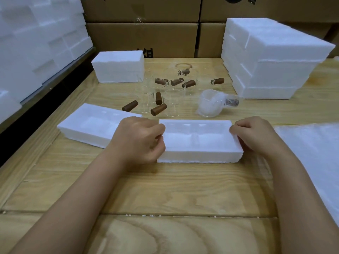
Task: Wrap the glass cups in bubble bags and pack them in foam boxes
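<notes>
A white foam box half [200,154] with two moulded hollows lies on the wooden table in front of me. My left hand [139,138] grips its left end and my right hand [256,134] grips its right end. A second foam half [88,125] lies to the left, partly behind my left hand. Behind them stand several clear glass cups [172,103] with brown wooden handles. One cup wrapped in a bubble bag [211,105] sits to their right.
A closed foam box [119,66] stands at the back left. A tall stack of foam boxes [271,59] fills the back right. Bubble bags [315,153] lie at the right edge. Cardboard cartons [143,37] line the back, more foam [36,43] the left.
</notes>
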A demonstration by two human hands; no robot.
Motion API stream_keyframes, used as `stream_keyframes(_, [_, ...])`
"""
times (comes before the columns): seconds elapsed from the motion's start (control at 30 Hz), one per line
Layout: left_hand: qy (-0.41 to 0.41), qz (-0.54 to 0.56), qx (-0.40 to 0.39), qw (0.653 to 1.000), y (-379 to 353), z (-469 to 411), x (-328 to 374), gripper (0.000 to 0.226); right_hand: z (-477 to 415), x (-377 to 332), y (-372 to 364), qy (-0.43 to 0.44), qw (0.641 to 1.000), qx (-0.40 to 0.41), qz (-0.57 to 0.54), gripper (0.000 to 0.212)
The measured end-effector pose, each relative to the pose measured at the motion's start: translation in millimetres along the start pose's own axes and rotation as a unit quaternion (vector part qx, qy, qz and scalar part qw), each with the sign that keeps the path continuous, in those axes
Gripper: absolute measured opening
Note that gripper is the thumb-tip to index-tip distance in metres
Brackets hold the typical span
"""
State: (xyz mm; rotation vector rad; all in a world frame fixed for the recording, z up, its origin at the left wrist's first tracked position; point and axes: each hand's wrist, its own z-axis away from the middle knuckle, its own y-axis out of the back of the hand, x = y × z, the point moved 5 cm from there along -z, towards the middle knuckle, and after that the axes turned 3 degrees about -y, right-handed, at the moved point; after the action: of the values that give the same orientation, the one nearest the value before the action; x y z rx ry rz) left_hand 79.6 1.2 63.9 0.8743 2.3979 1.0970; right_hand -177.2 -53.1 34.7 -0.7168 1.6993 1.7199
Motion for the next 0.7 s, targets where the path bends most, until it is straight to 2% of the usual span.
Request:
stream_keyframes(0.03, [-0.006, -0.009, 0.006, 1.000, 1, -2, 0, 0.014, -1, -2, 3, 0.002, 0.999, 0.038, 0.013, 0.037])
stream_keyframes(0.1, [-0.011, -0.022, 0.033, 0.999, 4, -9, -1, 0.010, -4, -10, 15, 0.025, 0.985, 0.170, 0.031, 0.034])
stream_keyframes(0.17, [0.001, -0.035, 0.056, 0.998, 4, -18, -5, 0.012, -15, -20, 23, 0.059, 0.965, 0.252, 0.035, 0.018])
stream_keyframes(0.2, [0.015, -0.035, 0.056, 0.998, 2, -24, -8, 0.015, -26, -22, 23, 0.062, 0.968, 0.242, 0.035, 0.015])
stream_keyframes(0.3, [0.094, 0.013, 0.028, 0.995, -11, -38, -19, 0.018, -57, -15, 11, 0.049, 0.989, 0.131, 0.048, 0.043])
stream_keyframes(0.37, [0.164, 0.060, -0.008, 0.985, -23, -46, -26, 0.020, -67, -10, 6, 0.056, 0.989, 0.120, 0.061, 0.048])
stream_keyframes(0.43, [0.229, 0.114, -0.048, 0.965, -35, -55, -33, 0.025, -74, -4, 4, 0.055, 0.990, 0.123, 0.041, 0.043])
stream_keyframes(0.53, [0.281, 0.220, -0.079, 0.931, -49, -66, -35, 0.033, -78, 1, 1, 0.037, 0.992, 0.115, -0.030, 0.033])
stream_keyframes(0.7, [0.290, 0.365, -0.168, 0.868, -77, -69, -26, 0.054, -75, 16, -1, 0.010, 0.981, 0.127, -0.148, 0.023])
